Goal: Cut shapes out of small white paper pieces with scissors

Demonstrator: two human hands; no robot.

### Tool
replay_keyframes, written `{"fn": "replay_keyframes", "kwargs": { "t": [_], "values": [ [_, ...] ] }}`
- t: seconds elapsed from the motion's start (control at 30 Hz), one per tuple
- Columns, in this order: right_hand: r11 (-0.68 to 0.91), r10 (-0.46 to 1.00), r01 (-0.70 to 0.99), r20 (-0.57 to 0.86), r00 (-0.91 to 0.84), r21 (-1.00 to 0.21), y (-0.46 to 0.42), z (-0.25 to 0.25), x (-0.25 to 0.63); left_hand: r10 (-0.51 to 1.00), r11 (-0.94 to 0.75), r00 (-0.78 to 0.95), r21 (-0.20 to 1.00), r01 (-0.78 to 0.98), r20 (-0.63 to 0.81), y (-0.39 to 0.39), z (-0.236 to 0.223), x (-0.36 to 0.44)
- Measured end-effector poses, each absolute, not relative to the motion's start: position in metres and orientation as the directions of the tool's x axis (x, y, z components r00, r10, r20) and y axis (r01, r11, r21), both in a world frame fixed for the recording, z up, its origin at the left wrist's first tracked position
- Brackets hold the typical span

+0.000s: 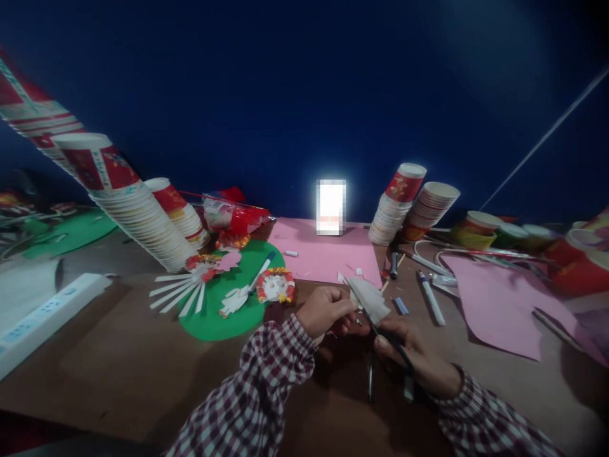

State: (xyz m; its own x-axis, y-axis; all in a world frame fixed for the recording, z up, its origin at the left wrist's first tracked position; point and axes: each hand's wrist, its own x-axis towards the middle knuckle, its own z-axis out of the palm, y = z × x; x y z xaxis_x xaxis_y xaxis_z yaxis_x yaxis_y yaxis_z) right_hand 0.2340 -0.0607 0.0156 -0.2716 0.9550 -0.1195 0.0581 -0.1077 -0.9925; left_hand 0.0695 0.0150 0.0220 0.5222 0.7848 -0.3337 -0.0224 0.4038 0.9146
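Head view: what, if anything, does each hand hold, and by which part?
Left hand: a white fan-shaped paper piece, by its left edge; right hand: dark-handled metal scissors, at the handle end.

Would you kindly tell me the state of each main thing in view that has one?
Left hand: pinching the white paper piece.
Right hand: gripping the scissors.
Scissors: held at the paper; blade opening unclear.
White paper piece: held off the table.
Left paper cups: nested in tall stacks.
Green sheet: flat, paper crafts on it.
Middle pink sheet: flat, scraps on it.
Bright rectangle: lit, upright.
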Motion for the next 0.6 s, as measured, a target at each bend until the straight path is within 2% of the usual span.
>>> {"fn": "replay_keyframes", "kwargs": {
  "t": [0.23,0.4,0.6],
  "values": [
    [-0.116,0.952,0.066,-0.130,-0.278,-0.991,-0.0615,0.0135,0.2346,0.812,0.352,0.479,0.934,0.056,-0.334,0.0155,0.0221,0.0700],
    [-0.077,0.956,0.105,-0.104,-0.275,-0.991,-0.0602,0.0135,0.2344,0.827,0.342,0.463,0.939,0.036,-0.319,0.0165,0.0213,0.0703],
    [-0.188,0.939,0.041,-0.192,-0.284,-0.981,-0.0623,0.0085,0.2351,0.832,0.329,0.475,0.944,-0.003,-0.288,0.0163,0.0203,0.0708]
  ]
}}
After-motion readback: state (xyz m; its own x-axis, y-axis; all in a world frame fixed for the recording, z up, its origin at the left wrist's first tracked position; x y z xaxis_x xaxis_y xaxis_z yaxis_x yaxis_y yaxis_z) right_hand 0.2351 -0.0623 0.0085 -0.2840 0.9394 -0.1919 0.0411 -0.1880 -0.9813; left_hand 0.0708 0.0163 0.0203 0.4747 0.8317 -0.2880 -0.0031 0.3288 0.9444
